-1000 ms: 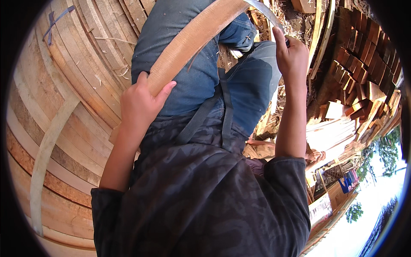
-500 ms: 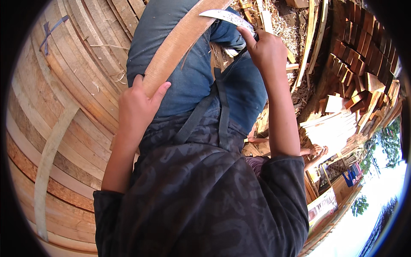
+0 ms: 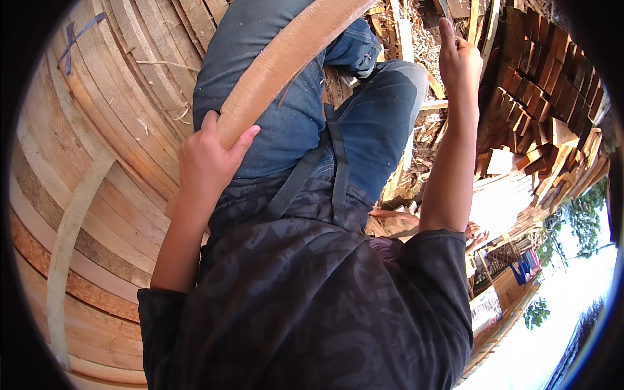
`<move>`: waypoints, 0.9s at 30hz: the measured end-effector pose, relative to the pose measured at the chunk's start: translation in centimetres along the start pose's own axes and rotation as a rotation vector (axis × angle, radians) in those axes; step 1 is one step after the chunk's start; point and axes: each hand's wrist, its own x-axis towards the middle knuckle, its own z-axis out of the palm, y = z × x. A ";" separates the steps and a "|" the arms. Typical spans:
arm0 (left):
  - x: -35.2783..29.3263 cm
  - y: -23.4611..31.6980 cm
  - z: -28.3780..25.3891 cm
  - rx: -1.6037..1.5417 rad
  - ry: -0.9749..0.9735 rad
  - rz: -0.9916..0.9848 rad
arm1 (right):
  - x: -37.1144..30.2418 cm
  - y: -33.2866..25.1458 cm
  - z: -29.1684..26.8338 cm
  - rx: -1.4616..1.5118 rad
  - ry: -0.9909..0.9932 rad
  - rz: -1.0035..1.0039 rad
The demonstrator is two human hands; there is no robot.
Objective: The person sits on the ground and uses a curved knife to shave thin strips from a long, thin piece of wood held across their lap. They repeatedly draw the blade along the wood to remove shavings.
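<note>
My left hand [image 3: 209, 156] is closed round the near end of a long wooden board [image 3: 279, 65], thumb on its upper face. The board slants up and away to the right across my thigh in blue jeans, and a thin splinter hangs from its lower edge. Raised at the upper right, apart from the board, my right hand [image 3: 460, 68] grips a knife [image 3: 444, 9]. Its thumb points up along the tool; only a short piece shows above the fist, and the handle is mostly hidden by the fingers.
Stacked planks [image 3: 97, 214] fill the left side, with a dark strap [image 3: 81, 42] lying over them. Wood shavings [image 3: 426, 39] cover the ground ahead. Piled cut timber [image 3: 539, 84] stands at right. Another person's hand [image 3: 478, 235] shows beyond my right arm.
My right hand has swung up and right with the knife, away from the board. The curved blade no longer lies across the board. My left hand keeps its hold in nearly the same spot.
</note>
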 end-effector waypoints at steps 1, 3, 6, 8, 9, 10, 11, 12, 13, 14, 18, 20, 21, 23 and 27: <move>-0.3 0.1 0.1 -0.004 0.009 -0.023 | -1.2 -1.2 0.3 0.092 -0.086 -0.015; 0.0 0.0 -0.3 -0.019 -0.004 -0.009 | -4.1 -2.5 0.3 0.159 -0.127 -0.051; 0.1 -0.5 -0.2 -0.045 -0.022 0.001 | -7.9 -5.2 1.4 0.181 -0.211 -0.105; 0.4 -0.8 -0.1 -0.085 -0.031 -0.002 | -9.3 -6.3 1.6 0.231 -0.245 -0.122; 0.4 -0.9 -0.2 -0.115 -0.048 -0.011 | -9.9 -6.4 1.7 0.204 -0.257 -0.120; 0.5 -1.0 -0.3 -0.144 -0.065 -0.020 | -10.3 -6.7 1.3 0.247 -0.266 -0.103; 0.6 -1.0 -0.5 -0.173 -0.083 -0.029 | -10.7 -6.8 0.8 0.290 -0.275 -0.086; 0.7 -0.9 -0.7 -0.217 -0.099 -0.034 | -11.0 -6.7 0.5 0.343 -0.271 -0.105; 0.8 -0.9 -1.0 -0.261 -0.114 -0.039 | -11.4 -6.5 0.3 0.396 -0.268 -0.124; 0.9 -0.8 -1.2 -0.305 -0.130 -0.044 | -11.8 -6.3 0.0 0.449 -0.264 -0.144; 1.2 -0.5 -1.7 -0.320 -0.175 -0.057 | -12.7 -5.8 -1.6 0.389 -0.228 -0.216; 1.1 -0.4 -1.6 -0.312 -0.154 -0.046 | -12.9 -5.4 -1.9 0.306 -0.170 -0.260; 1.0 -0.4 -1.5 -0.295 -0.149 -0.046 | -13.0 -5.2 -1.9 0.252 -0.127 -0.302; 0.9 -0.5 -1.3 -0.260 -0.139 -0.048 | -12.9 -4.9 -1.7 0.142 -0.042 -0.387; 1.0 -0.3 -1.6 -0.284 -0.145 -0.051 | -12.3 -4.4 -1.0 -0.025 0.004 -0.453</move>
